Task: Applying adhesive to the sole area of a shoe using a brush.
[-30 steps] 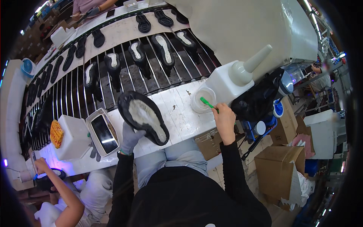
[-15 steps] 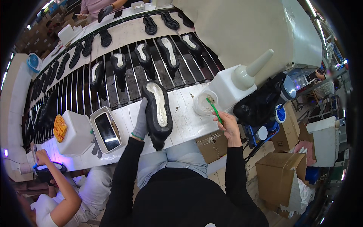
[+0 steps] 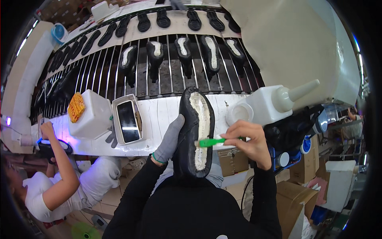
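Left of the white cup, our gloved left hand clasps the black shoe, bottom up, on the side farther from the cup; its fingers are mostly hidden, so we cannot tell their spread. Nearer us than the cup, our right hand pinches the green brush, pointing it leftward.

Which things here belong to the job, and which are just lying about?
In use:
- black shoe in left hand
- green-handled brush in right hand
- probably white cup

Seemingly lying about:
- phone in white tray
- orange packet
- cardboard box
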The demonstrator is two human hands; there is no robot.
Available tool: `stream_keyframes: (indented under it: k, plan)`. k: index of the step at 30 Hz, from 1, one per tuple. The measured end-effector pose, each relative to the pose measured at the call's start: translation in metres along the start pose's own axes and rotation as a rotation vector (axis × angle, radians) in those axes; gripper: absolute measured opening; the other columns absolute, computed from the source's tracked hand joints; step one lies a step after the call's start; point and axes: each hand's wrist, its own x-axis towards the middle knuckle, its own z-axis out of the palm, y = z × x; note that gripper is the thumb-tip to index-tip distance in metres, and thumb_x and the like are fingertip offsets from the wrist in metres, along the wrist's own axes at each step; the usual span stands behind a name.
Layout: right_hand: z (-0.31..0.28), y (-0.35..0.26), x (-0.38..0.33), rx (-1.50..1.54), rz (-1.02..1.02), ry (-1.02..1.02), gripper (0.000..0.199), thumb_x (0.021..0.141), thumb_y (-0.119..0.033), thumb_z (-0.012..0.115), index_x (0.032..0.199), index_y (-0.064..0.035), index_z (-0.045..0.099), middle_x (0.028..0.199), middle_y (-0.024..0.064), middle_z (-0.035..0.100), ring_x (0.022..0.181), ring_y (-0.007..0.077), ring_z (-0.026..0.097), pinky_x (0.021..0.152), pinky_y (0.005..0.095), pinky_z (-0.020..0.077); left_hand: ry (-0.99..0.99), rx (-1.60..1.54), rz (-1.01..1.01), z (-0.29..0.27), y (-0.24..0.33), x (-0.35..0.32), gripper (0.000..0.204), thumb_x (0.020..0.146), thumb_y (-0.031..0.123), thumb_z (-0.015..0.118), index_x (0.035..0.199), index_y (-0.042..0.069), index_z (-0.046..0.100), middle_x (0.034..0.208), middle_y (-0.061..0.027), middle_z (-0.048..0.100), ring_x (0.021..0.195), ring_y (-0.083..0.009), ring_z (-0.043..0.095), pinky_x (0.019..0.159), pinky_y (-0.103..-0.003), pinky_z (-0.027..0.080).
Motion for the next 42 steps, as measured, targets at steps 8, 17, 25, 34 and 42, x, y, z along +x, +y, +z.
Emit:
stream_keyframes:
  k: [8, 17, 25, 34, 42]
  plan:
    - [0.008, -0.006, 0.007, -0.104, 0.042, 0.112, 0.015, 0.073, 0.004, 0.077, 0.088, 0.0022, 0.074, 0.082, 0.0082, 0.067, 0.072, 0.0142, 0.063, 0.064, 0.0261, 0.0473, -0.042, 0.371, 0.216, 0.018, 0.021, -0.017, 0.058, 0.104, 0.046, 0.041, 0.131, -0.005, 0.048, 0.119, -0.0104, 0.060, 0.104, -0.0124, 0.057, 0.094, -0.028, 0.046]
    - [0.008, -0.001, 0.042, -0.182, -0.137, 0.186, 0.013, 0.077, 0.000, 0.077, 0.089, 0.0004, 0.073, 0.081, 0.0071, 0.067, 0.070, 0.0150, 0.064, 0.060, 0.0270, 0.0480, -0.036, 0.651, 0.409, 0.021, 0.023, -0.027, 0.074, 0.096, 0.055, 0.049, 0.140, -0.004, 0.041, 0.119, -0.0166, 0.063, 0.107, -0.0239, 0.062, 0.094, -0.035, 0.047]
    - [0.006, 0.000, 0.071, -0.271, -0.066, 0.338, 0.010, 0.081, -0.005, 0.076, 0.087, 0.0010, 0.072, 0.078, 0.0084, 0.067, 0.065, 0.0142, 0.060, 0.057, 0.0270, 0.0430, 0.040, 1.042, 0.444, 0.026, 0.030, -0.034, 0.081, 0.088, 0.060, 0.058, 0.143, 0.003, 0.041, 0.098, -0.0227, 0.069, 0.092, -0.0393, 0.068, 0.082, -0.041, 0.051]
    - [-0.024, -0.003, 0.077, -0.161, -0.159, -0.055, 0.012, 0.078, -0.005, 0.078, 0.083, 0.0027, 0.071, 0.077, 0.0061, 0.067, 0.066, 0.0125, 0.059, 0.058, 0.0249, 0.0424, -0.046, 0.855, 0.419, 0.010, 0.026, -0.026, 0.079, 0.088, 0.057, 0.059, 0.141, 0.001, 0.043, 0.108, -0.0212, 0.068, 0.103, -0.0322, 0.067, 0.091, -0.038, 0.049]
    - [-0.030, -0.014, 0.073, -0.139, -0.141, -0.289, 0.012, 0.075, -0.006, 0.080, 0.081, 0.0002, 0.071, 0.075, 0.0067, 0.066, 0.069, 0.0164, 0.065, 0.061, 0.0287, 0.0483, -0.081, 0.561, 0.338, 0.016, 0.032, -0.029, 0.068, 0.096, 0.050, 0.053, 0.137, -0.004, 0.046, 0.115, -0.0108, 0.063, 0.104, -0.0168, 0.057, 0.095, -0.029, 0.043]
